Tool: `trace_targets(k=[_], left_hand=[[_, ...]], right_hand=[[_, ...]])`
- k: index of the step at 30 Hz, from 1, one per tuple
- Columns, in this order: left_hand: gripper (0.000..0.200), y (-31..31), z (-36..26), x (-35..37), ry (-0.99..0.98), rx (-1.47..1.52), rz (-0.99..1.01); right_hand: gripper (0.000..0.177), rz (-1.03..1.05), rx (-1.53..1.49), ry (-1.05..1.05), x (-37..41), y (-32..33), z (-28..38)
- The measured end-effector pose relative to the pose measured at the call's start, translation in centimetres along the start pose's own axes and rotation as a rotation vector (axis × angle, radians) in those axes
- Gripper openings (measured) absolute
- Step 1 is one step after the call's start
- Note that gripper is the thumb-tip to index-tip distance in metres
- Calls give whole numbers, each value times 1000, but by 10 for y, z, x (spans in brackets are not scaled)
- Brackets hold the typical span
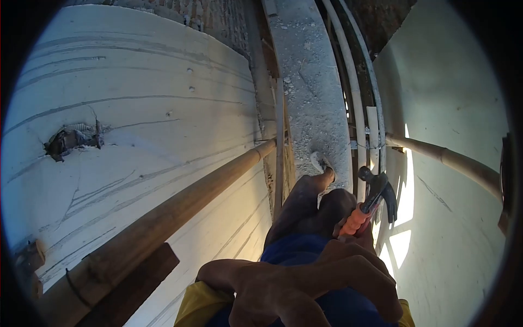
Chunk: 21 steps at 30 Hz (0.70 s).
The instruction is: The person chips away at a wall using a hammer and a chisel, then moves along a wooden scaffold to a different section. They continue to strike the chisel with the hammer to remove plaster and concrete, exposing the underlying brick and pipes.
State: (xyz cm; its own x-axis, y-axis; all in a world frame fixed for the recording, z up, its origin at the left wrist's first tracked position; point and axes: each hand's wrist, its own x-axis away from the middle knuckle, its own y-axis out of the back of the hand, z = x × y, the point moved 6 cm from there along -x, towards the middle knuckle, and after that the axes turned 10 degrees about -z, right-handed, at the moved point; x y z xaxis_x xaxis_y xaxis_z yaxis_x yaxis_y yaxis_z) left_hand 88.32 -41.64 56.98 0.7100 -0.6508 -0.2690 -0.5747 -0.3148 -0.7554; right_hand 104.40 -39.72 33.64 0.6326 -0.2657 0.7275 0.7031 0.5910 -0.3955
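Closed around the orange handle, the right hand [360,240] holds a claw hammer [376,196], which stands just right of the near end of a dusty ledge [313,76], head up and claw turned away from it. Part of that grip is hidden behind the left hand [289,289], which lies nearer the camera than the ledge, back upward, fingers bent; whether it holds anything I cannot tell.

On the ledge itself, pale grit and broken crumbs are strewn, and at its near end a pale shoe [318,161] contains a foot. Bent legs and blue shorts [297,248] come next, on the near side of the ledge.

Left of the ledge, a white wall [163,122] scored with dark lines has a ragged hole [73,141] with rough, dark broken material inside. A bamboo pole [185,212] slants from near the ledge toward the lower left, above a dark wooden board [136,286].

Along the ledge's right edge run pale pipes [350,71]; farther right, another bamboo rail [447,156] crosses before a smooth wall [452,98] with bright sunlit patches.
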Motion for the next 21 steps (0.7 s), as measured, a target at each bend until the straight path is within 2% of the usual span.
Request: trace_targets(k=[1, 2, 3, 4, 6, 7, 9, 10, 12, 15, 16, 18, 20, 21], left_hand=[[57, -10, -19, -9, 159, 12, -68], [56, -16, -26, -14, 139, 31, -59], [55, -21, -32, -20, 118, 51, -50], [54, -20, -24, -22, -74, 72, 25], [53, -17, -33, -28, -305, 59, 124], [53, -16, -39, -32, -343, 24, 145], [53, -22, -53, -47, -138, -37, 113], [54, -27, -71, -57, 101, -61, 66], [50, -23, -86, -65, 345, -159, 29], [40, 7, -91, -60, 287, -251, -9], [40, 20, -91, -53, 225, -179, -76], [32, 44, -96, -44, 187, -277, -225], [19, 70, -110, -43, 238, -616, -389], [19, 80, -110, -41, 268, -749, -443]], right_hand=[[45, 5, -82, 14, -3, -6, 7], [46, 12, -164, 27, -5, -11, 13], [46, 5, -113, 55, -5, -22, 32], [47, -4, -64, 75, -3, -32, 46], [46, 28, -89, 94, -5, -48, 62], [45, 66, -80, 106, -6, -54, 68], [44, 115, -17, 97, -6, -63, 78], [44, 127, 0, 82, -7, -69, 83], [43, 140, 38, 58, -8, -79, 94], [43, 187, 17, 28, -15, -92, 104], [42, 198, 11, 33, -17, -98, 110], [40, 228, 2, 41, -24, -111, 124], [37, 283, 42, 28, -39, -120, 132], [36, 310, 63, 21, -46, -124, 137]])
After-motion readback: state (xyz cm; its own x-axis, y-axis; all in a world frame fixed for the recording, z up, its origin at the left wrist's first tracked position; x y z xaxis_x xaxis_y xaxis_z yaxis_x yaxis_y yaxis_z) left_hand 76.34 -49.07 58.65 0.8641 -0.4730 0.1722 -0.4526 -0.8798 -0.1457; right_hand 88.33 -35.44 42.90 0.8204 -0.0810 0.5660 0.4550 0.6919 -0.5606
